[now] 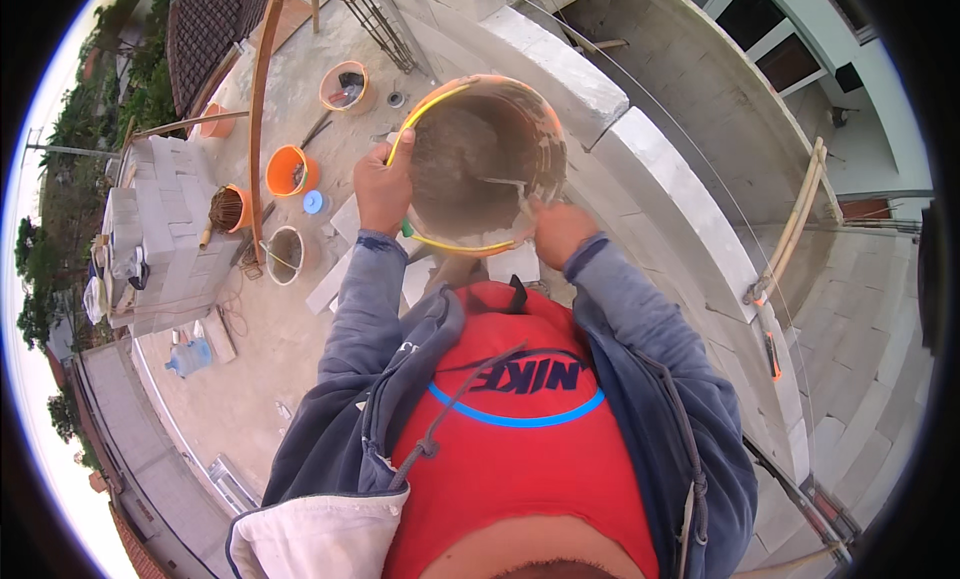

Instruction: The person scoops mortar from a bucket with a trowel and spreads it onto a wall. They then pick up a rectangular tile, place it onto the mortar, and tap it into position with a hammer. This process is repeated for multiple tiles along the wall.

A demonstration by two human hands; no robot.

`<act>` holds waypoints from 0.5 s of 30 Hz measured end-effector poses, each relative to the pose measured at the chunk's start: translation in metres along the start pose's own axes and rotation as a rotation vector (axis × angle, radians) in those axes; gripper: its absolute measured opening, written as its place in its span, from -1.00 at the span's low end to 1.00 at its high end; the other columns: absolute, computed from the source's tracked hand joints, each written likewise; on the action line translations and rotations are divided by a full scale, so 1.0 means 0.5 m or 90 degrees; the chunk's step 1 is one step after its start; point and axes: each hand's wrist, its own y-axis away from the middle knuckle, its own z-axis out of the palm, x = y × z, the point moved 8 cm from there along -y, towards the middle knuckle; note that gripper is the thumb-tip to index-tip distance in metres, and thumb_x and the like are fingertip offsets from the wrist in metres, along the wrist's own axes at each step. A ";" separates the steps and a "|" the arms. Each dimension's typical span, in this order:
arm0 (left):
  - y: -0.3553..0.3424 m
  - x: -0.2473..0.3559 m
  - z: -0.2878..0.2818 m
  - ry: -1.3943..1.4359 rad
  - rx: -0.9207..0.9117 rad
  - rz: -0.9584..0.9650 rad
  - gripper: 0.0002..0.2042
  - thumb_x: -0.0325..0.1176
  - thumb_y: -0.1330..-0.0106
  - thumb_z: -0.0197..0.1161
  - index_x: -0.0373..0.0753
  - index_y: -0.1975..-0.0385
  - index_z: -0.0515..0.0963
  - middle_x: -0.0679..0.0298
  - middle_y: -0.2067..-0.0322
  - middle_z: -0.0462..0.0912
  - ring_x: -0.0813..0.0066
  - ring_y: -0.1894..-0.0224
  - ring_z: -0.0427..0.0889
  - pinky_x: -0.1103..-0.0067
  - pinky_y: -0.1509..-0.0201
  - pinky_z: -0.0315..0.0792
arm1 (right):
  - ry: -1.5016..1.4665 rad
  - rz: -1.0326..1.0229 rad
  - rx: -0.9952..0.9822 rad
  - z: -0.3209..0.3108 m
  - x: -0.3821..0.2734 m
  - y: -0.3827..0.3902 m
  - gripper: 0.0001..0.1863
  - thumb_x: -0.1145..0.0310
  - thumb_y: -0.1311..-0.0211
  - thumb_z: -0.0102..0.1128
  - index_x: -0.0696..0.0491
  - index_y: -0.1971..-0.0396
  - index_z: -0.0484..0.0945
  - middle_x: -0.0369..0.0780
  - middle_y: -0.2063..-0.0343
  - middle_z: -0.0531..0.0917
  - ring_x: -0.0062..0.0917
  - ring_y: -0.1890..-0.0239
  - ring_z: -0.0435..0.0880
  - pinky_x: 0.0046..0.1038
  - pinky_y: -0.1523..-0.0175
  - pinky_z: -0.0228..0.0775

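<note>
I hold a round orange bucket (545,119) with a yellow edge, its inside coated grey and holding grey mortar (460,144). My left hand (385,189) is closed on the bucket's left rim, thumb upward. My right hand (562,231) is closed round the handle of a trowel (505,183) at the lower right of the bucket; the trowel's metal part reaches inside, and its blade is hard to make out. Pale blocks (512,274) lie below the bucket, partly hidden by it and my arms.
Several orange buckets (292,159), a pale bucket (305,244), a blue lid (313,202) and stacked blocks (175,199) stand at left, beside an upright timber (258,99). A low block wall (690,199) with a taut string runs along my right, near a drop. Rebar (370,19) rises ahead.
</note>
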 end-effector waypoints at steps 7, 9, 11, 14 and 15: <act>0.069 0.054 0.131 0.015 -0.057 0.043 -0.34 0.16 -0.44 0.38 -0.34 0.65 0.42 0.42 0.67 0.26 0.62 0.54 0.22 0.43 0.49 0.20 | -0.060 0.059 0.020 0.007 0.101 0.159 -0.37 0.30 -0.29 0.18 -0.04 -0.39 0.45 0.04 0.12 0.75 -0.02 0.07 0.79 -0.01 -0.04 0.65; 0.065 0.087 0.145 -0.032 -0.071 0.069 -0.34 0.17 -0.42 0.39 -0.35 0.64 0.43 0.34 0.70 0.26 0.58 0.56 0.23 0.41 0.48 0.22 | -0.080 0.032 0.014 -0.014 0.088 0.185 -0.36 0.30 -0.29 0.16 -0.06 -0.41 0.44 0.05 0.12 0.75 0.01 0.09 0.79 0.00 -0.03 0.65; 0.069 0.114 0.170 -0.062 -0.092 0.088 -0.35 0.18 -0.40 0.40 -0.36 0.63 0.45 0.25 0.71 0.28 0.52 0.58 0.24 0.38 0.48 0.24 | -0.090 0.027 0.051 -0.026 0.086 0.218 -0.38 0.26 -0.28 0.21 0.00 -0.37 0.46 0.05 0.18 0.74 0.01 0.14 0.77 -0.01 0.02 0.63; 0.058 0.140 0.198 -0.094 -0.107 0.112 -0.35 0.19 -0.38 0.41 -0.37 0.62 0.49 0.13 0.71 0.32 0.39 0.60 0.27 0.33 0.47 0.29 | -0.096 0.068 0.043 -0.004 0.087 0.197 -0.39 0.28 -0.29 0.19 0.00 -0.37 0.47 0.05 0.21 0.74 0.03 0.17 0.77 -0.01 0.01 0.63; 0.053 0.134 0.205 -0.113 -0.116 0.110 -0.35 0.19 -0.38 0.40 -0.37 0.61 0.51 0.10 0.71 0.33 0.34 0.61 0.28 0.31 0.46 0.30 | -0.117 0.057 0.020 0.008 0.070 0.191 -0.40 0.27 -0.30 0.19 0.01 -0.36 0.46 0.07 0.22 0.74 0.05 0.17 0.77 0.00 0.01 0.63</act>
